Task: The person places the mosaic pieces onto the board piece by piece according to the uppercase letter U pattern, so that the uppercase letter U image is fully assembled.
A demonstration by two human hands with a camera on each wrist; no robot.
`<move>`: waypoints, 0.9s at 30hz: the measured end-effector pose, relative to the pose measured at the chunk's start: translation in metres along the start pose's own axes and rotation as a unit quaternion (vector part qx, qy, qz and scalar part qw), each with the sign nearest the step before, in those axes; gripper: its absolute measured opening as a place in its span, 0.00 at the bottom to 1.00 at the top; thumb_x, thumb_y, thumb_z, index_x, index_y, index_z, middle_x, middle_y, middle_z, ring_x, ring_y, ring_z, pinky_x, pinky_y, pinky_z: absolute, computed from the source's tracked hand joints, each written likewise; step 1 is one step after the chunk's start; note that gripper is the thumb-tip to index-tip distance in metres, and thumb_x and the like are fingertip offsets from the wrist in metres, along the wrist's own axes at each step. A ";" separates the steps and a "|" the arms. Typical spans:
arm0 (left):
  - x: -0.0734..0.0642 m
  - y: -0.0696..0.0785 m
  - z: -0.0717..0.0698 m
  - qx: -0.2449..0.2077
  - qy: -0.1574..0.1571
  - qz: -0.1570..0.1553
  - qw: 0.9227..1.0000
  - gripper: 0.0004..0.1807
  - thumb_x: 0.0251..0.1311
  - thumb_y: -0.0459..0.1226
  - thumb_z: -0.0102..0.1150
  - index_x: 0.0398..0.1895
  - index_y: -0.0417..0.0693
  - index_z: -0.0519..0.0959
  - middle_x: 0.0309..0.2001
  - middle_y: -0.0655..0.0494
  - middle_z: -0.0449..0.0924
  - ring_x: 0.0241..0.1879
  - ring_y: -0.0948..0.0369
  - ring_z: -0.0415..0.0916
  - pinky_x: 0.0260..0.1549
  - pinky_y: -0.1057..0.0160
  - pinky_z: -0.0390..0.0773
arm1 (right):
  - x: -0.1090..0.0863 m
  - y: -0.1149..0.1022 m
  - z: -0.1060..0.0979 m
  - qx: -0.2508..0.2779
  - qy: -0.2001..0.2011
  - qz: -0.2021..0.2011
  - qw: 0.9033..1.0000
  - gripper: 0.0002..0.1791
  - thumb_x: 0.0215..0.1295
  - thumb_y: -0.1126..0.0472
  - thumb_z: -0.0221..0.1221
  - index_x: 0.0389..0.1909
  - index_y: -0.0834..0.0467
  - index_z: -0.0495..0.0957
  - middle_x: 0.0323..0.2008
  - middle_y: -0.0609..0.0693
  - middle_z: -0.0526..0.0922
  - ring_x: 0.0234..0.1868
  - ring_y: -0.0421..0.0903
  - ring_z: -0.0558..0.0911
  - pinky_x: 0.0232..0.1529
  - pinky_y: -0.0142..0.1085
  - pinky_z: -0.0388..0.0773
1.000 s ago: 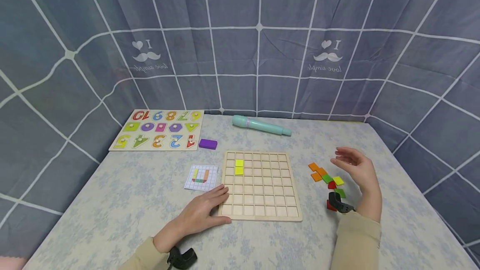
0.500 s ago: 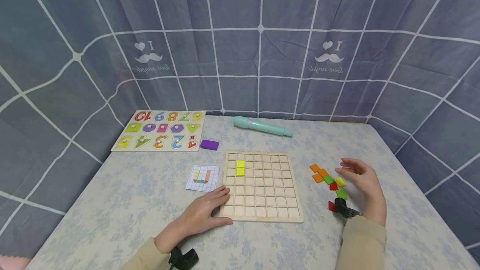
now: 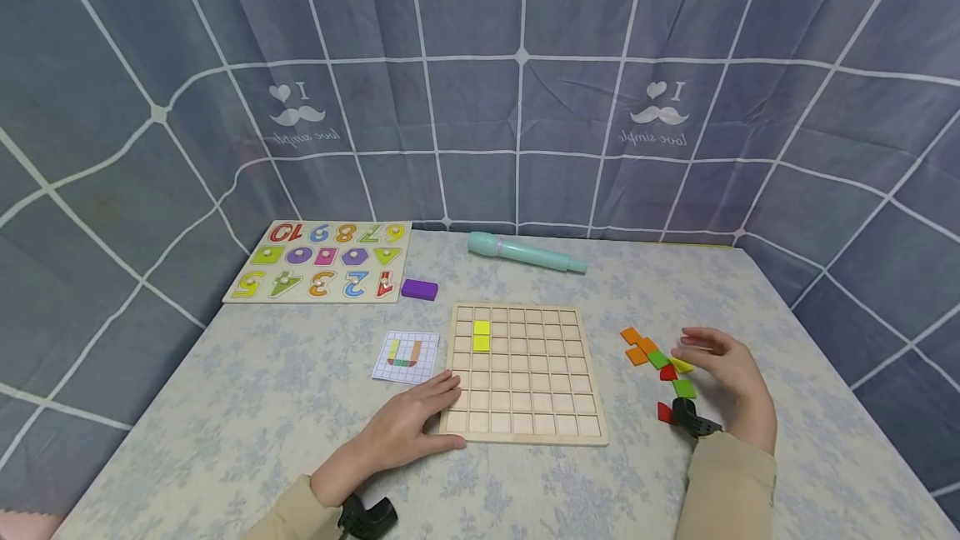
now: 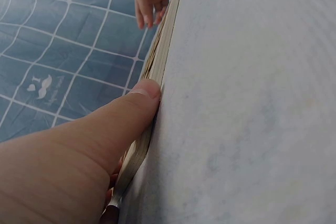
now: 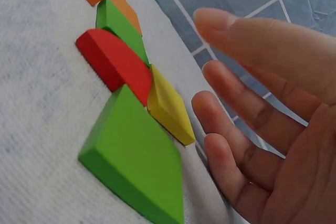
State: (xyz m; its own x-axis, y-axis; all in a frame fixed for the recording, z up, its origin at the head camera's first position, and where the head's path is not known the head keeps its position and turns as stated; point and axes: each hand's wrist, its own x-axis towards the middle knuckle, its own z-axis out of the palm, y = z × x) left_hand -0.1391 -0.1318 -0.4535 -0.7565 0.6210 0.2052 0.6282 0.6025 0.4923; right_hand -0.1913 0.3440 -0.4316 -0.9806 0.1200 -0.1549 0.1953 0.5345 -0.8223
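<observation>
My left hand (image 3: 405, 423) rests at the near left corner of a wooden grid board (image 3: 525, 442), fingers straight along its left side. In the left wrist view the thumb (image 4: 144, 90) presses on the board's edge. Two yellow square tiles (image 3: 482, 336) sit in the board's upper left cells. Over on the right, my right hand (image 3: 727, 369) hovers beside a loose yellow tile (image 5: 170, 114), its fingers relaxed and apart from the thumb. Around that tile lie a green tile (image 5: 136, 153), a red rounded tile (image 5: 115, 61) and another green tile (image 5: 121, 27).
Orange tiles (image 3: 637, 355) lie between the board and the right hand; a red tile (image 3: 665, 412) is nearer. Left of the board is a pattern card (image 3: 427, 344). Behind are a purple block (image 3: 419, 290), a number puzzle board (image 3: 330, 270) and a teal marker (image 3: 532, 255).
My right hand has come down toward the loose yellow tile, now partly covering it in the head view. My left hand stays on the board.
</observation>
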 end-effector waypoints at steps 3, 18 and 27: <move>0.000 0.000 0.000 0.002 0.003 0.002 1.000 0.40 0.54 0.58 0.61 0.61 0.37 0.71 0.65 0.47 0.65 0.67 0.54 0.57 0.61 0.52 0.64 | 0.000 0.001 0.001 0.004 -0.003 0.006 1.000 0.40 0.59 0.47 0.63 0.65 0.65 0.62 0.59 0.67 0.70 0.59 0.61 0.67 0.60 0.60 0.59; 0.001 0.000 0.000 0.004 0.007 0.004 1.000 0.40 0.54 0.58 0.61 0.61 0.37 0.72 0.65 0.47 0.65 0.67 0.54 0.57 0.61 0.52 0.64 | 0.002 0.004 0.001 -0.021 -0.026 -0.017 0.999 0.37 0.58 0.53 0.66 0.62 0.68 0.65 0.57 0.66 0.73 0.40 0.29 0.73 0.52 0.41 0.73; 0.001 0.000 -0.001 0.007 0.006 0.002 1.000 0.40 0.53 0.58 0.61 0.61 0.37 0.72 0.65 0.47 0.65 0.67 0.54 0.58 0.61 0.52 0.64 | 0.002 0.003 0.002 -0.027 -0.013 -0.022 0.999 0.34 0.58 0.59 0.66 0.60 0.71 0.66 0.55 0.67 0.73 0.37 0.28 0.72 0.38 0.21 0.71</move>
State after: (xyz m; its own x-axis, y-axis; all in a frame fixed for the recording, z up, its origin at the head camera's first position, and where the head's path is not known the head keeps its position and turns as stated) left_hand -0.1403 -0.1316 -0.4528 -0.7563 0.6172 0.2169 0.6331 0.6070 0.4803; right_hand -0.1931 0.3445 -0.4358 -0.9882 0.0747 -0.1335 0.1519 0.5831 -0.7981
